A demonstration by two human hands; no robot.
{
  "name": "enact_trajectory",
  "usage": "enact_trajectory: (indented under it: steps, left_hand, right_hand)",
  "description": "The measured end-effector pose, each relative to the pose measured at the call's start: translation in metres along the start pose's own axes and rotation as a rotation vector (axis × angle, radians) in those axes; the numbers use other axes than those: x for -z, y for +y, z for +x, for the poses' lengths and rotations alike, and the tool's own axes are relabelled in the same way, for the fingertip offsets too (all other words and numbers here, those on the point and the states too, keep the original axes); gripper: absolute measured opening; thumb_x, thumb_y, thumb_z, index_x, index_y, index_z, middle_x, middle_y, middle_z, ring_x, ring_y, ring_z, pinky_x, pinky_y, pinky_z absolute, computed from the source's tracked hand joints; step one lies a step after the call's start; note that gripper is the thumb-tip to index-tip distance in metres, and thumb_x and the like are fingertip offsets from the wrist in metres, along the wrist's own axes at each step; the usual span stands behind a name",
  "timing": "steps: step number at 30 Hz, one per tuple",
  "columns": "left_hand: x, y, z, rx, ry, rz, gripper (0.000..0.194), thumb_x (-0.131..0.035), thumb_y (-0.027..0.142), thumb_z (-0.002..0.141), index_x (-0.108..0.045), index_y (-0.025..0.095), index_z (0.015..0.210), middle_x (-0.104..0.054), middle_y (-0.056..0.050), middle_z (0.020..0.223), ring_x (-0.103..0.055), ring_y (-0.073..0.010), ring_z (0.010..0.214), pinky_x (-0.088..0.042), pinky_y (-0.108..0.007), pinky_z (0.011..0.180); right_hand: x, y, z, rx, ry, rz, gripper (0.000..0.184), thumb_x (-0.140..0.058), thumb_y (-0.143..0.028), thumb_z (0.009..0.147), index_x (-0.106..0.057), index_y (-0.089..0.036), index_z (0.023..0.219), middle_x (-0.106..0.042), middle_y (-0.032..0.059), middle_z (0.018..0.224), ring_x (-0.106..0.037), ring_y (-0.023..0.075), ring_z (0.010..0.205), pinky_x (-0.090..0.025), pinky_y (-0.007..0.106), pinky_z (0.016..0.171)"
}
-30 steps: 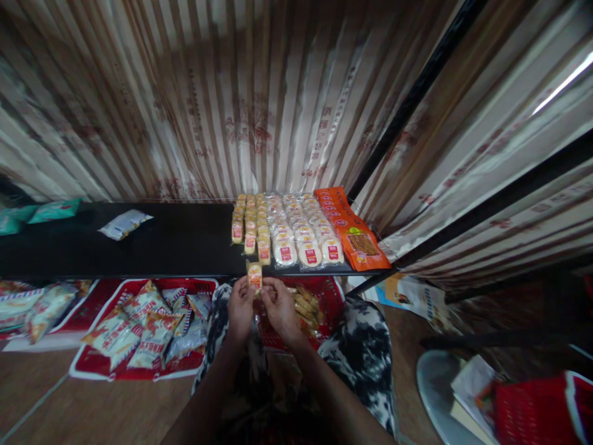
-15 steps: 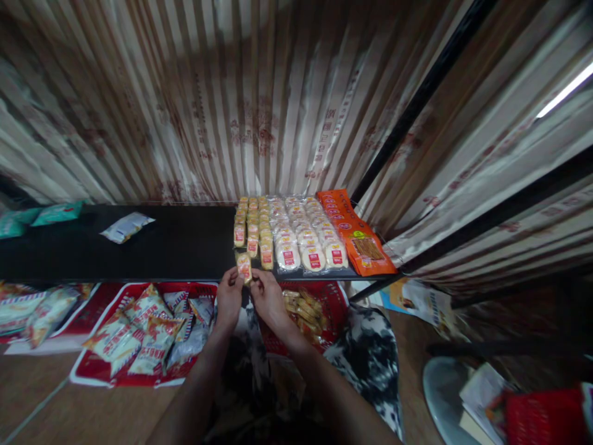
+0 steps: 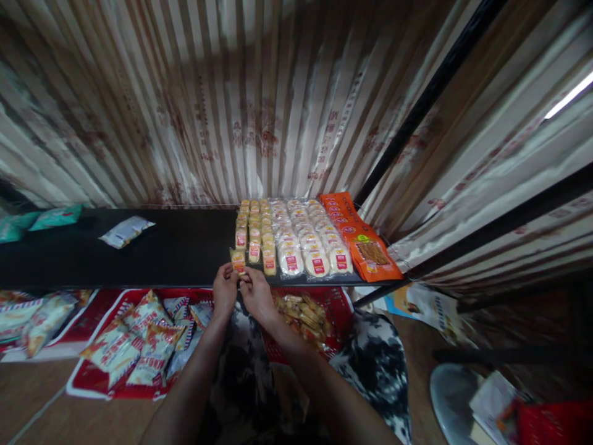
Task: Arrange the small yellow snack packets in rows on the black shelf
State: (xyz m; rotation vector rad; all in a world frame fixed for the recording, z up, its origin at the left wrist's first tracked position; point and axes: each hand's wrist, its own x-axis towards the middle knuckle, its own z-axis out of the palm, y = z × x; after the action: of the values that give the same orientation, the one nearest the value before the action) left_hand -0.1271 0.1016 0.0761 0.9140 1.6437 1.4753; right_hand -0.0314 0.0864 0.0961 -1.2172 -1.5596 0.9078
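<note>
Between my two hands is a small yellow packaged biscuit [image 3: 238,261] with a red label, at the front edge of the black shelf [image 3: 194,247]. My left hand [image 3: 225,285] pinches its left side, and my right hand [image 3: 254,292] has its fingers closed on the lower right side. Just behind it, similar yellow biscuits [image 3: 254,250] lie overlapped in narrow rows. To their right are rows of round white wrapped crackers [image 3: 291,262], then orange snack bags [image 3: 370,250] at the shelf's right end.
Below the shelf, a red basket [image 3: 340,315] holds yellow packets and another red basket [image 3: 76,386] holds white snack bags. A white packet [image 3: 126,231] and teal packets [image 3: 56,217] lie on the left shelf. A black post [image 3: 398,148] rises at right, before the curtain [image 3: 259,111].
Both hands have shifted slightly left and toward the shelf with the biscuit, which now sits closer to the front of the leftmost row. The view has tilted slightly.
</note>
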Motion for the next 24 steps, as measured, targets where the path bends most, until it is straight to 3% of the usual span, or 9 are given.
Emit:
enact_trajectory:
  steps: [8,12,19,24]
  left_hand:
    - [-0.002,-0.002,0.017,-0.096,0.025,0.235,0.025,-0.052,0.021,0.076,-0.057,0.016,0.1,-0.063,-0.006,0.09,-0.062,-0.0153,0.081,-0.048,-0.031,0.079]
    - [-0.004,0.003,0.023,-0.127,0.049,0.345,0.024,-0.053,0.021,0.076,-0.059,0.016,0.099,-0.063,-0.007,0.092,-0.06,-0.0167,0.083,-0.047,-0.031,0.08]
    - [-0.008,0.004,0.033,-0.12,0.033,0.391,0.027,-0.052,0.022,0.077,-0.06,0.018,0.102,-0.065,-0.006,0.088,-0.06,-0.0169,0.083,-0.046,-0.03,0.079]
    - [-0.011,0.007,0.037,-0.12,0.023,0.432,0.027,-0.052,0.023,0.076,-0.06,0.018,0.102,-0.066,-0.007,0.088,-0.06,-0.018,0.084,-0.045,-0.031,0.08]
  right_hand:
    - [-0.007,0.001,0.014,0.005,-0.016,-0.035,0.042,-0.045,-0.008,0.071,-0.058,-0.017,0.11,-0.056,0.0109,0.109,-0.06,0.0175,0.091,-0.054,0.032,0.079]
    - [-0.01,0.001,0.022,0.046,-0.011,-0.085,0.045,-0.044,-0.004,0.068,-0.058,-0.018,0.108,-0.057,0.0096,0.109,-0.056,0.0191,0.099,-0.05,0.036,0.088]
    - [-0.014,0.004,0.029,0.058,-0.001,-0.126,0.041,-0.042,-0.005,0.072,-0.058,-0.019,0.108,-0.059,0.0072,0.105,-0.054,0.0186,0.101,-0.042,0.039,0.098]
    - [-0.013,0.003,0.033,0.066,-0.024,-0.114,0.041,-0.041,-0.007,0.074,-0.057,-0.018,0.109,-0.057,0.0075,0.112,-0.053,0.0176,0.106,-0.04,0.035,0.099]
